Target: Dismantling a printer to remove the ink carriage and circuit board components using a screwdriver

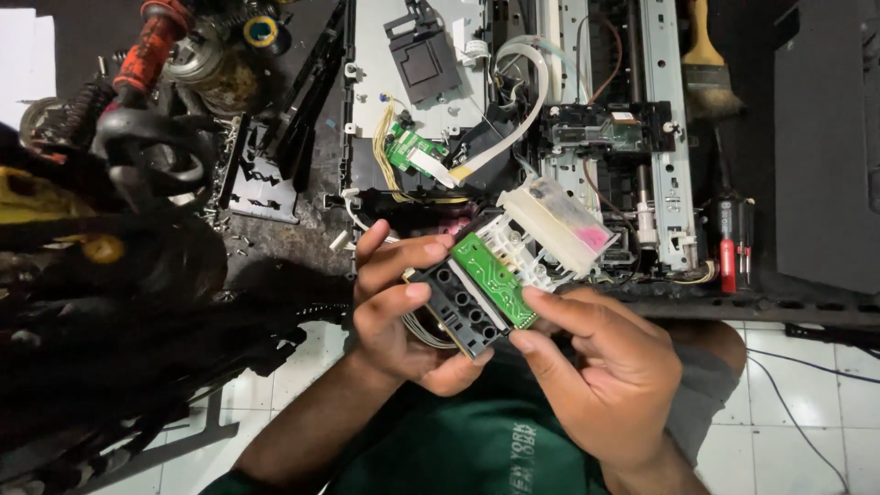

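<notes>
Both hands' grip [403,312] [605,367] around black carriage part [458,307] with green board [495,280]

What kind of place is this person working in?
Probably an informal electronics repair spot, set up on a tiled floor. An opened printer chassis lies stripped, red-handled screwdrivers and a brush sit beside it, and both hands hold a removed printer part.

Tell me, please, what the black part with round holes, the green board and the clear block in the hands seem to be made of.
Black part: looks like moulded plastic, matt, with crisp round holes. Green board: apparently a printed circuit board, glossy green coating with small metallic contacts. Clear block: probably translucent plastic, cloudy, with a pink stain showing inside. Left hand and right hand hold the assembly between them.
</notes>
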